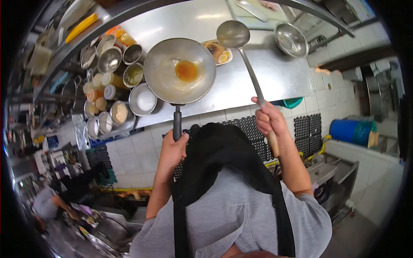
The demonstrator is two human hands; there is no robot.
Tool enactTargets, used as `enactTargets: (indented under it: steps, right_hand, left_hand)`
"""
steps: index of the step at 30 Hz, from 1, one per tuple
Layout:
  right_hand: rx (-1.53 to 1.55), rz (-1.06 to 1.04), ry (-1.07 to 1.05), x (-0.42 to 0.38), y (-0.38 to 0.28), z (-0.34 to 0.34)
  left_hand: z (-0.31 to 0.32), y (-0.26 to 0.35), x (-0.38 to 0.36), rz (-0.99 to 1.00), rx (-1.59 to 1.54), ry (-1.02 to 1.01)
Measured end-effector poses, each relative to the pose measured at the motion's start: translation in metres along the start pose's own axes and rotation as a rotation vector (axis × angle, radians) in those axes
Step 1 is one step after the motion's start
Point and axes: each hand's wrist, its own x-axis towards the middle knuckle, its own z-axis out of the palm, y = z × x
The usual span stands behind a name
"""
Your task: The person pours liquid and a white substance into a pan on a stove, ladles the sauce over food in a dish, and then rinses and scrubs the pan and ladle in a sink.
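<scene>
My left hand (pixel 174 148) is wrapped round the black handle of a wok (pixel 163 81), which I hold over the steel counter (pixel 271 64). A small pool of orange-brown sauce (pixel 186 71) lies in the wok. The wooden-ended handle of a long metal ladle (pixel 233 34) is in my right hand (pixel 271 120), its bowl up and away from me, to the right of the wok. Behind and between the two, a plate (pixel 219 52) with food and lemon slices is partly hidden.
Bowls, tubs and squeeze bottles (pixel 112 81) crowd the counter's left end. A steel bowl (pixel 291 40) sits at the right, near a cutting board (pixel 254 21) with a knife. A metal shelf edge crosses above. Another person (pixel 47 202) is at the lower left.
</scene>
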Motion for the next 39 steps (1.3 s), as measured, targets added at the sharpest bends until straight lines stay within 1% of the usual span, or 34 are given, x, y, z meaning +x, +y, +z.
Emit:
enactTargets:
  steps: [1,3,4,5,6,7,9,11,12,14,15,17,18,20,22,23,24,25,27,28,30,32,33,34,35,37,39]
  right_hand:
    - [0.085,-0.019,-0.033,-0.013,0.002,-0.006]
    - [0.065,-0.047,-0.014,-0.05,-0.005,-0.01]
    - [0.042,-0.055,-0.03,-0.069,-0.008,-0.013]
    - [0.074,-0.096,0.01,-0.085,-0.011,-0.014]
    - [-0.103,-0.03,0.06,-0.098,-0.012,-0.01]
    - [-0.219,-0.034,0.229,-0.143,-0.011,-0.028]
    - [-0.267,-0.089,0.326,-0.171,-0.005,-0.053]
    - [-0.257,-0.181,0.305,-0.203,0.001,-0.105]
    - [-0.24,-0.222,0.339,-0.217,0.006,-0.133]
    - [-0.255,-0.279,0.411,-0.25,0.003,-0.181]
    - [-0.216,-0.302,0.459,-0.272,-0.005,-0.196]
    - [-0.108,-0.362,0.534,-0.299,-0.01,-0.236]
    - [-0.049,-0.388,0.593,-0.314,-0.016,-0.254]
    - [0.038,-0.443,0.698,-0.337,-0.021,-0.294]
    - [0.141,-0.501,0.812,-0.361,-0.025,-0.338]
    - [0.163,-0.517,0.836,-0.376,-0.033,-0.36]
    - [0.212,-0.535,0.883,-0.39,-0.041,-0.38]
    - [0.261,-0.555,0.927,-0.401,-0.049,-0.4]
    - [0.333,-0.577,1.005,-0.421,-0.068,-0.441]
    - [0.377,-0.598,1.067,-0.43,-0.079,-0.461]
    - [0.457,-0.637,1.158,-0.442,-0.099,-0.504]
    - [0.59,-0.751,1.199,-0.454,-0.122,-0.551]
    - [0.645,-0.832,1.237,-0.458,-0.13,-0.576]
    - [0.714,-0.867,1.297,-0.465,-0.146,-0.599]
    - [0.803,-0.901,1.371,-0.471,-0.162,-0.62]
    - [0.879,-1.082,1.444,-0.483,-0.183,-0.669]
    - [0.827,-1.193,1.533,-0.516,-0.207,-0.695]
  left_hand:
    - [0.003,0.004,0.002,0.016,0.018,-0.03]
    - [0.014,0.022,0.004,-0.034,0.07,-0.107]
    - [0.019,0.02,0.01,-0.002,0.055,-0.176]
    - [0.028,0.028,0.006,0.001,0.097,-0.228]
    - [0.04,0.041,-0.001,-0.022,0.168,-0.211]
    - [0.089,0.059,0.01,-0.01,0.309,-0.323]
    - [0.134,0.055,0.021,-0.017,0.277,-0.442]
    - [0.205,0.056,0.021,0.126,0.488,-0.529]
    - [0.24,0.049,0.03,0.15,0.534,-0.633]
    - [0.312,0.035,0.049,0.307,0.696,-0.714]
    - [0.351,0.042,0.033,0.305,0.73,-0.777]
    - [0.435,0.049,0.02,0.153,0.646,-0.817]
    - [0.476,0.055,0.015,0.163,0.678,-0.86]
    - [0.555,0.06,0.003,0.069,0.744,-0.997]
    - [0.636,0.056,-0.011,0.085,0.836,-1.069]
    - [0.679,0.055,-0.017,0.102,0.89,-1.113]
    - [0.72,0.05,-0.019,0.11,0.904,-1.184]
    - [0.762,0.045,-0.021,0.115,0.928,-1.206]
    - [0.848,0.035,-0.03,0.047,0.964,-1.346]
    - [0.891,0.033,-0.04,0.083,1.028,-1.374]
    - [0.974,0.02,-0.046,0.106,1.067,-1.495]
    - [1.058,0.008,-0.064,0.137,1.123,-1.576]
    - [1.097,0.0,-0.075,0.153,1.168,-1.627]
    - [1.139,-0.014,-0.077,0.18,1.172,-1.691]
    - [1.178,-0.03,-0.082,0.132,1.136,-1.741]
    - [1.247,-0.054,-0.115,0.128,1.133,-1.888]
    - [1.317,-0.082,-0.146,0.075,1.124,-1.99]
